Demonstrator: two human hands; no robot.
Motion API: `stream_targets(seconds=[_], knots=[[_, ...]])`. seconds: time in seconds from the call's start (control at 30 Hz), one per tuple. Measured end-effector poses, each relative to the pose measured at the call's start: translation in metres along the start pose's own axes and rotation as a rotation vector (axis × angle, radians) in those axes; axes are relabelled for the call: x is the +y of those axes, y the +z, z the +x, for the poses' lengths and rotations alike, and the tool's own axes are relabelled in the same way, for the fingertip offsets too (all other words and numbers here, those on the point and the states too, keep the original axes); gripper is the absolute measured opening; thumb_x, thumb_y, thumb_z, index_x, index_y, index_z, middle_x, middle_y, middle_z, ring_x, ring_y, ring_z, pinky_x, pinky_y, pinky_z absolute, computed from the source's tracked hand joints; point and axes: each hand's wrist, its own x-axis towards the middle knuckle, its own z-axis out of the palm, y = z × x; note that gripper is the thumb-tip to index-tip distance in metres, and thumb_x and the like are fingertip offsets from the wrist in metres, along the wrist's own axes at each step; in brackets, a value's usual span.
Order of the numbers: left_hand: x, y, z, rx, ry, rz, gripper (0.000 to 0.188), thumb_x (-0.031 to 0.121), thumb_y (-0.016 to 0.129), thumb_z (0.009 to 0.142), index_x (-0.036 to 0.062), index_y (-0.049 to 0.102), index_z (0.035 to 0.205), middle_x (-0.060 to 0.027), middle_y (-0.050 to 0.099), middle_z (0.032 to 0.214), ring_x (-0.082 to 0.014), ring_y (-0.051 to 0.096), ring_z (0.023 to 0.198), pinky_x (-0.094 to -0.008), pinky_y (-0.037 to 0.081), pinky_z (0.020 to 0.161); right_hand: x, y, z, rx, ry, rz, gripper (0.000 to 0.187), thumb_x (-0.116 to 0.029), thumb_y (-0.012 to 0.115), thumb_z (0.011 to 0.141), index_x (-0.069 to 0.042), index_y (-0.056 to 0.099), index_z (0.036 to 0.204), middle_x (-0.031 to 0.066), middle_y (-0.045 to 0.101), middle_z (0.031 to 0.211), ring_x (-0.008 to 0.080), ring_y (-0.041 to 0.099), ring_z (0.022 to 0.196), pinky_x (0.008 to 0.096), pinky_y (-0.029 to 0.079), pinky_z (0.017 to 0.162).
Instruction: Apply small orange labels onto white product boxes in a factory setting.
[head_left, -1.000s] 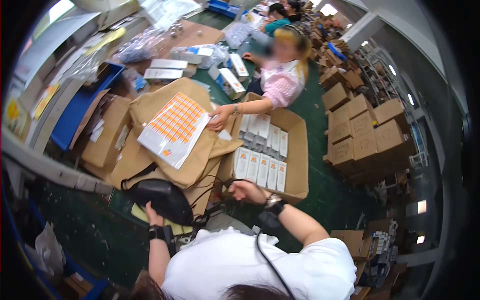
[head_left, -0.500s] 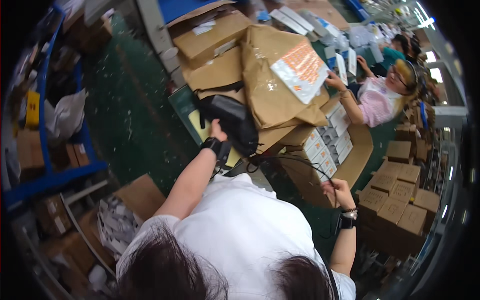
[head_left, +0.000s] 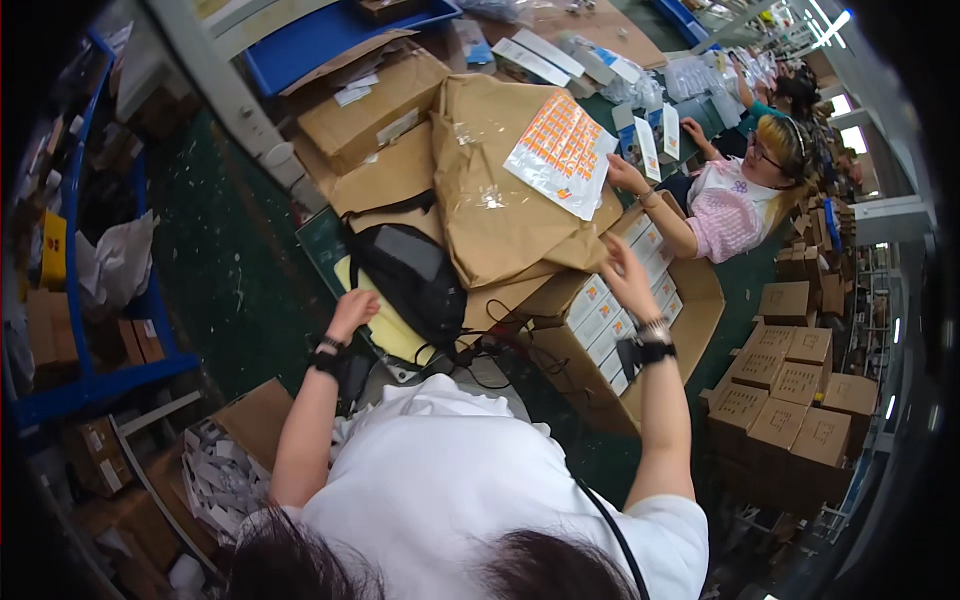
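A black backpack [head_left: 405, 280] lies at the near left of the work surface, beside a yellow sheet [head_left: 398, 335]. My left hand [head_left: 355, 315] is closed at the bag's left edge, where a dark strap runs down into the fingers. Loops of thin black cable [head_left: 492, 362] hang at the near end of the bag. My right hand [head_left: 628, 278] reaches over an opened carton [head_left: 700, 325] with its fingers apart and nothing in them. Several small white boxes [head_left: 597, 312] stand in that carton. Brown wrapping paper [head_left: 490, 205] is heaped just beyond the right hand.
Across the table a co-worker [head_left: 745, 200] holds a white plastic packet with orange print [head_left: 560, 150] over the brown paper. A brown carton [head_left: 375, 105] sits at the back left. Stacked cartons [head_left: 785, 400] are at the right. Blue shelving [head_left: 110, 385] stands at the left.
My right hand has let go of the black cable and moved up and left over the carton. My left hand has moved left and down. The view has shifted.
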Motion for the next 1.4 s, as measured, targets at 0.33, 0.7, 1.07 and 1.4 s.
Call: stream_targets(seconds=[0.33,0.7,1.07,1.4], knots=[[0.062,0.013,-0.138,0.345,0.168,-0.095,0.025,0.025,0.046,0.092,0.0069,0.056,0.106,-0.0061,0.062,0.097,-0.0126,0.059,0.088,-0.0247,0.045,0.077,0.145,0.058,0.194,0.396,0.246,0.547,0.051,-0.015,0.068,0.075,-0.003,0.05,0.121,0.0116,0.056,0.112,0.0172,0.055,0.099,0.0281,0.045,0.082],[0.178,0.15,-0.143,0.132,0.37,-0.223,0.028,0.021,0.046,0.091,0.0007,0.05,0.109,-0.0092,0.06,0.096,-0.0161,0.058,0.089,-0.0261,0.045,0.081,0.091,0.038,0.175,0.228,0.199,1.002,0.043,-0.001,0.057,0.081,0.0,0.049,0.123,0.0115,0.054,0.117,0.0164,0.055,0.1,0.0262,0.045,0.085],[0.195,0.28,0.05,-0.348,0.041,-0.654,0.044,0.024,0.055,0.089,0.0039,0.041,0.126,-0.0072,0.051,0.12,-0.0181,0.05,0.11,-0.0345,0.042,0.092,-0.011,0.031,0.119,0.004,-0.032,1.262,0.055,0.002,0.051,0.084,-0.002,0.032,0.136,0.0092,0.043,0.13,0.0136,0.047,0.111,0.0261,0.037,0.093],[0.166,0.244,0.068,-0.063,0.132,-0.59,0.039,0.018,0.052,0.09,-0.0004,0.042,0.123,-0.0091,0.053,0.118,-0.0185,0.054,0.105,-0.032,0.045,0.089,0.007,0.051,0.088,-0.509,0.067,1.171,0.05,0.001,0.05,0.085,-0.001,0.036,0.133,0.009,0.055,0.109,0.0116,0.054,0.096,0.0246,0.042,0.083]])
